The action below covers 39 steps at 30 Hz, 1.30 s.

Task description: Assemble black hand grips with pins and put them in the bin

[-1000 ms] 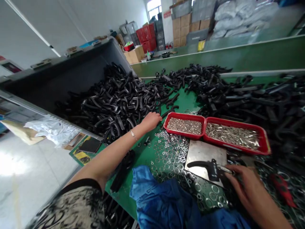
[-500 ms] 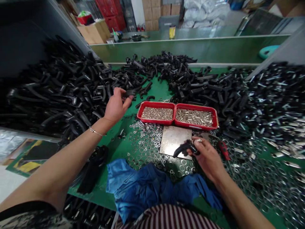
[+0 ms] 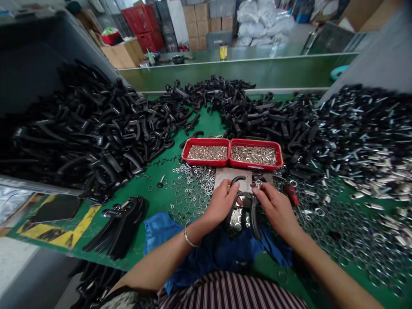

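We have a black plastic forked part (image 3: 242,210) held just above a blue cloth (image 3: 212,244), at the near edge of a steel plate (image 3: 232,175). The left hand (image 3: 220,204) closes around one curved arm of the part in a narrow, firm-looking grip. The right hand (image 3: 273,208) closes on the other side, its fingertips (image 3: 259,191) beside a small silver fitting (image 3: 257,184). The fingers hide the joint, so we cannot tell whether they pinch that fitting or only the plastic.

Around us, a red divided tray (image 3: 231,154) holds small nuts in its left compartment and short metal pins in its right. Loose washers (image 3: 189,189) lie across the green mat (image 3: 199,124), and a red-handled screwdriver (image 3: 291,193) rests near the right hand. Heaps of black curved parts (image 3: 90,137) rise on the left, beside a bundle of black parts (image 3: 122,227).

The main risk we see is the small metal. If the fitting slips from the fingertips, it could vanish among the washers or into the folds of the cloth. A knock against the tray's edge could spill nuts into the pins, and uneven pressure could twist the part out of the grip.
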Each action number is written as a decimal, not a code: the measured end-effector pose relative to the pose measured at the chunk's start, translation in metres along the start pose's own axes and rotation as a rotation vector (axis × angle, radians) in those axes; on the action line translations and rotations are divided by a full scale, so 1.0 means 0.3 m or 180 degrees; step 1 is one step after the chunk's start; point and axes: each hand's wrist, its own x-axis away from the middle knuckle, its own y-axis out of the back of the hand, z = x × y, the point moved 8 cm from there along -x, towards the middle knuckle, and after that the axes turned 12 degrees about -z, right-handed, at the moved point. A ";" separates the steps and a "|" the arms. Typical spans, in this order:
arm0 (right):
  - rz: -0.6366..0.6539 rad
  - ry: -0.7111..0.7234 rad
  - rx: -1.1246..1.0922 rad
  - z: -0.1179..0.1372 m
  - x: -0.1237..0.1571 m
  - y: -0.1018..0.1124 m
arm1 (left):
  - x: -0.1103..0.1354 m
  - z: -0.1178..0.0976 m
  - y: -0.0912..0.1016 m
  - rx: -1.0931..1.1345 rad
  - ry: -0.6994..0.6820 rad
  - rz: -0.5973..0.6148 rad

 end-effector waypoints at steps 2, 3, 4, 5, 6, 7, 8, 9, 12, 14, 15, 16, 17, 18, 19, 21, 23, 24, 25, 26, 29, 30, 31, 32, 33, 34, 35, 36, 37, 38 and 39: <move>0.0082 0.0168 0.0221 0.005 -0.009 -0.016 | -0.008 0.012 -0.004 -0.0034 0.0075 0.0027; 0.0124 0.0226 0.0326 0.005 -0.013 -0.026 | -0.011 0.015 -0.005 -0.0060 0.0095 0.0041; 0.0153 0.0273 0.0411 0.005 -0.016 -0.034 | -0.014 0.016 -0.005 -0.0108 0.0099 0.0057; 0.0174 0.0310 0.0472 0.004 -0.019 -0.041 | -0.017 0.017 -0.004 -0.0177 0.0090 0.0083; 0.0191 0.0335 0.0514 0.003 -0.021 -0.045 | -0.019 0.016 -0.005 -0.0259 0.0074 0.0125; 0.0210 0.0355 0.0553 0.003 -0.021 -0.049 | -0.019 0.016 -0.006 -0.0345 0.0048 0.0185; 0.0231 0.0373 0.0595 0.003 -0.021 -0.052 | -0.019 0.014 -0.007 -0.0432 0.0007 0.0248; 0.0249 0.0387 0.0641 0.004 -0.021 -0.053 | -0.019 0.011 -0.009 -0.0506 -0.0041 0.0302; 0.0370 0.0418 0.0747 0.006 -0.019 -0.062 | -0.018 0.003 -0.016 -0.0579 -0.0156 0.0381; 0.0398 0.0441 0.0729 0.009 -0.023 -0.067 | -0.018 0.000 -0.024 -0.0553 -0.0142 0.0359; 0.0358 0.0452 0.0695 0.011 -0.027 -0.066 | -0.019 -0.002 -0.026 -0.0524 -0.0111 0.0315; 0.0287 0.0455 0.0654 0.012 -0.033 -0.063 | -0.020 -0.006 -0.027 -0.0488 -0.0087 0.0244; 0.0187 0.0448 0.0611 0.013 -0.039 -0.058 | -0.022 -0.012 -0.025 -0.0455 -0.0081 0.0155; 0.0093 0.0430 0.0570 0.012 -0.045 -0.054 | -0.023 -0.020 -0.022 -0.0434 -0.0098 0.0070; 0.0022 0.0406 0.0531 0.011 -0.050 -0.050 | -0.023 -0.029 -0.019 -0.0436 -0.0135 0.0012; -0.0015 0.0382 0.0464 0.010 -0.055 -0.051 | -0.022 -0.043 -0.020 -0.0537 -0.0237 0.0050; 0.0030 0.0436 0.0443 0.014 -0.056 -0.058 | -0.020 -0.043 -0.023 -0.0696 -0.0266 0.0165; 0.0072 0.0469 0.0450 0.015 -0.056 -0.063 | -0.020 -0.038 -0.022 -0.0754 -0.0252 0.0194; 0.0116 0.0494 0.0461 0.014 -0.056 -0.069 | -0.020 -0.032 -0.020 -0.0789 -0.0233 0.0191; 0.0155 0.0506 0.0464 0.013 -0.055 -0.074 | -0.020 -0.026 -0.016 -0.0802 -0.0215 0.0156; 0.0198 0.0456 0.0342 0.010 -0.050 -0.080 | -0.016 -0.012 -0.009 -0.0800 -0.0240 0.0043; 0.0176 0.0432 0.0261 0.013 -0.048 -0.077 | -0.013 -0.009 -0.009 -0.0814 -0.0272 0.0028; 0.0151 0.0406 0.0172 0.018 -0.045 -0.073 | -0.010 -0.007 -0.008 -0.0852 -0.0319 0.0013; 0.0130 0.0381 0.0085 0.025 -0.043 -0.067 | -0.007 -0.009 -0.006 -0.0924 -0.0400 -0.0014; 0.0128 0.0358 0.0016 0.033 -0.040 -0.062 | -0.004 -0.014 -0.001 -0.1034 -0.0524 -0.0064; 0.0144 0.0340 -0.0032 0.041 -0.037 -0.057 | -0.001 -0.022 0.007 -0.1183 -0.0684 -0.0146; 0.0188 0.0327 -0.0060 0.050 -0.034 -0.052 | 0.002 -0.034 0.017 -0.1359 -0.0871 -0.0235; 0.0246 0.0314 -0.0075 0.058 -0.031 -0.049 | 0.005 -0.046 0.027 -0.1546 -0.1059 -0.0311; 0.0330 0.0294 -0.0084 0.063 -0.028 -0.047 | 0.007 -0.059 0.035 -0.1717 -0.1240 -0.0348; 0.0424 0.0274 -0.0097 0.068 -0.025 -0.046 | 0.010 -0.071 0.041 -0.1854 -0.1401 -0.0326; 0.0540 0.0253 -0.0125 0.070 -0.021 -0.048 | 0.013 -0.082 0.044 -0.1946 -0.1545 -0.0224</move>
